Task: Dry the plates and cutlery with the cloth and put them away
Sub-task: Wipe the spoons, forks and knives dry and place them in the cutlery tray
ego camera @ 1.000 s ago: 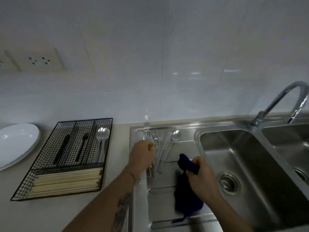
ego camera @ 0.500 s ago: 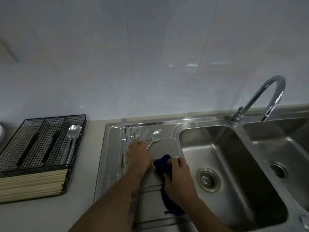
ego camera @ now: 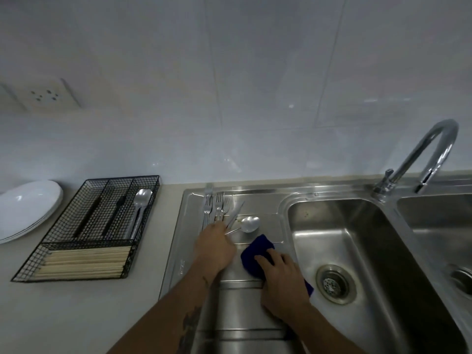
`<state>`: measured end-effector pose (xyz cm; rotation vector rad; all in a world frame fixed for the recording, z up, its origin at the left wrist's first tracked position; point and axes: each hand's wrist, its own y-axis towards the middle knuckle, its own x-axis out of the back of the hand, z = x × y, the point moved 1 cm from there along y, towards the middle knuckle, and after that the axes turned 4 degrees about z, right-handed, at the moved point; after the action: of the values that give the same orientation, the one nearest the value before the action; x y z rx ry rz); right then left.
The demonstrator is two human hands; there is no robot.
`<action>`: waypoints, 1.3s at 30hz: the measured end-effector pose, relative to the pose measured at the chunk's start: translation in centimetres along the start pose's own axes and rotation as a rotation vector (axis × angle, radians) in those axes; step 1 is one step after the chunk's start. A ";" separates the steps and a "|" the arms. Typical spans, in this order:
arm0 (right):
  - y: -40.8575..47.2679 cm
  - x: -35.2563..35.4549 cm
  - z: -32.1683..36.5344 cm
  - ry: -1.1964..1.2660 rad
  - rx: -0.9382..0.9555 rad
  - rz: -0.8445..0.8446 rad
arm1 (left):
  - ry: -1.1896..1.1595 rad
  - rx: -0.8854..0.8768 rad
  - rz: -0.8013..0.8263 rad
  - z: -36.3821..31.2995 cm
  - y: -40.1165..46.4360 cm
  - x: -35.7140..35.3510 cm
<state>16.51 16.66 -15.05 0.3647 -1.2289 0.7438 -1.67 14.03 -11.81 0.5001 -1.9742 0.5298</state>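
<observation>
Two hands: both low on the steel draining board [ego camera: 245, 307].
Right hand [ego camera: 282, 282]: fingers curled over the blue cloth [ego camera: 255, 256], gripping it flat against the board.
Left hand [ego camera: 214, 247]: fist-like over the near ends of the cutlery; whether it grips a piece cannot be told.
Cutlery: forks [ego camera: 213, 204], a knife [ego camera: 236, 213] and a spoon [ego camera: 250, 224] lie on the board beyond the left hand.
Sink basin [ego camera: 362, 238]: just right of the board.
Wire tray [ego camera: 84, 252]: on the counter left, holding chopsticks [ego camera: 81, 263] and a ladle-like spoon [ego camera: 141, 203].
Plates [ego camera: 25, 209]: stacked at far left.
Tap [ego camera: 421, 154]: behind the basin.
</observation>
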 end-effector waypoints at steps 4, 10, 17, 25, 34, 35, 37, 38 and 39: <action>-0.5 2.9 0.4 0.421 -0.141 -0.199 | 0.154 -0.112 -0.063 1.5 -2.3 1.6; -0.5 5.6 6.2 0.278 0.083 -0.434 | 0.218 -0.303 -0.165 2.4 -5.5 4.0; -2.3 4.9 9.9 -0.115 0.007 -0.275 | 0.136 -0.304 -0.263 4.6 -9.1 6.9; -3.2 6.2 11.5 -0.233 -0.041 -0.335 | 0.107 -0.315 -0.281 6.8 -11.4 9.9; -4.5 5.8 12.3 -0.150 0.001 -0.314 | 0.134 -0.319 -0.267 8.4 -12.4 11.0; -4.5 6.2 12.3 -0.098 -0.024 -0.351 | 0.144 -0.315 -0.256 8.6 -12.5 10.9; -4.5 7.0 13.2 -0.034 -0.014 -0.444 | 0.169 -0.302 -0.232 9.0 -12.7 10.8; -4.6 7.2 14.1 -0.041 0.021 -0.475 | 0.180 -0.306 -0.228 8.9 -12.8 10.8; -4.6 7.2 15.1 -0.059 0.065 -0.490 | 0.184 -0.317 -0.228 8.6 -12.9 10.9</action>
<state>9.95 6.19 -2.91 0.7143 -1.1099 0.3522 -5.35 -2.66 -3.63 0.4507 -1.7549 0.1106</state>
